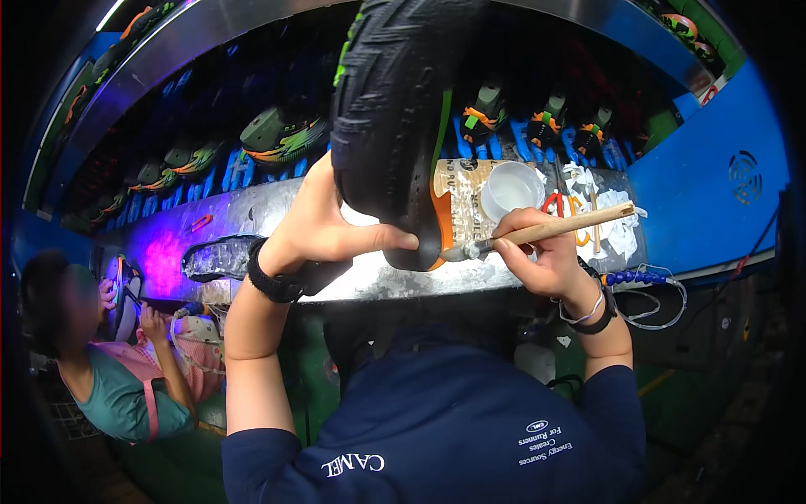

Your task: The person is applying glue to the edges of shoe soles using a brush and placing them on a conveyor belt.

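Observation:
My left hand (pixel 315 231) grips a dark shoe (pixel 390 143) by its lower end, thumb across it. The shoe stands on end, its black treaded sole turned toward me, with green and orange along its side. In my right hand (pixel 541 256) is a brush (pixel 579 223) with a pale wooden handle, pinched close to its head. Its bristle end lies against the orange edge at the shoe's lower end. Just beyond my right hand, a white cup (pixel 510 191) rests on a brown cardboard sheet (pixel 463 195).
On the metal bench (pixel 369 284) lie a dark sole (pixel 222 259), crumpled white paper (pixel 623 237) and orange-handled scissors (pixel 579 220). Behind, several shoes on lasts (pixel 281 139) stand over blue pegs. A blue panel (pixel 714 168) closes the right side. A co-worker (pixel 126 386) handles another shoe at left.

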Action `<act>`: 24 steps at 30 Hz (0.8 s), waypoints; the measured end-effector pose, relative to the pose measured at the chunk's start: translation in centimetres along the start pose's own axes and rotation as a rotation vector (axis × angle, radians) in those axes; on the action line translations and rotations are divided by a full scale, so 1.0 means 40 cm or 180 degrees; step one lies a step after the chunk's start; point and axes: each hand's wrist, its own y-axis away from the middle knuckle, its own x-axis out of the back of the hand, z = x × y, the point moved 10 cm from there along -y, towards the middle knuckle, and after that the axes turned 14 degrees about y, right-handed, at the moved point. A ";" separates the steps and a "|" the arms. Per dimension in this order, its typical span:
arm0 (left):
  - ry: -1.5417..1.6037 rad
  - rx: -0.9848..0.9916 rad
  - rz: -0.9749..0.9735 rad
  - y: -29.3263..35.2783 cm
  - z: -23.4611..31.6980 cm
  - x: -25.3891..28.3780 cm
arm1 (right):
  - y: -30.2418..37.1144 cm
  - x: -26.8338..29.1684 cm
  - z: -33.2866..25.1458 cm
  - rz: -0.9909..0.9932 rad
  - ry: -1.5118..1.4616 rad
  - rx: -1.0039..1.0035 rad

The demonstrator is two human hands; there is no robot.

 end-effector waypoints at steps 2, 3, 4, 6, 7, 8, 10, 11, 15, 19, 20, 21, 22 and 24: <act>-0.0091 -0.0044 -0.0019 0.001 0.002 -0.002 | 0.002 -0.012 0.008 -0.0184 -0.0082 -0.0175; -0.0058 0.0017 0.0023 0.001 -0.001 -0.002 | 0.002 -0.016 0.012 -0.0181 -0.0082 -0.0180; -0.0026 0.0077 0.0066 0.001 -0.005 -0.002 | -0.001 -0.014 0.008 -0.0056 -0.0154 -0.0078; -0.0106 0.0033 0.0025 -0.001 -0.005 -0.005 | -0.001 -0.009 0.003 0.0064 -0.0229 0.0027; -0.0188 -0.0014 -0.0012 -0.001 -0.003 -0.007 | 0.000 -0.012 0.001 0.0036 -0.0212 0.0035; -0.0191 -0.0015 -0.0006 -0.001 -0.005 -0.005 | 0.001 -0.015 -0.001 0.0009 -0.0194 0.0044; -0.0170 0.0010 0.0054 -0.001 -0.011 0.000 | 0.001 -0.018 -0.006 0.0069 -0.0203 0.0091; -0.0172 0.0005 0.0053 0.000 -0.010 0.000 | 0.001 -0.018 -0.011 0.0130 -0.0212 0.0137; -0.0078 -0.0053 0.0052 -0.006 -0.016 0.000 | 0.001 -0.016 0.003 0.0197 -0.0462 0.0060; -0.0021 -0.0356 -0.0131 -0.008 -0.006 0.005 | -0.003 -0.008 0.020 0.0008 -0.0257 -0.0161; -0.0026 -0.0362 -0.0125 -0.008 -0.007 0.005 | -0.004 -0.015 0.036 -0.0170 -0.0148 -0.0416; 0.0273 -0.0267 -0.0065 -0.011 -0.020 0.010 | -0.007 -0.013 0.036 -0.0167 -0.0142 -0.0418; 0.0571 -0.0170 -0.0003 -0.013 -0.033 0.014 | -0.011 -0.011 0.020 -0.0160 0.0017 -0.0210; 0.0712 -0.0112 0.0031 -0.019 -0.048 0.015 | -0.018 -0.009 0.004 -0.0142 0.0185 -0.0001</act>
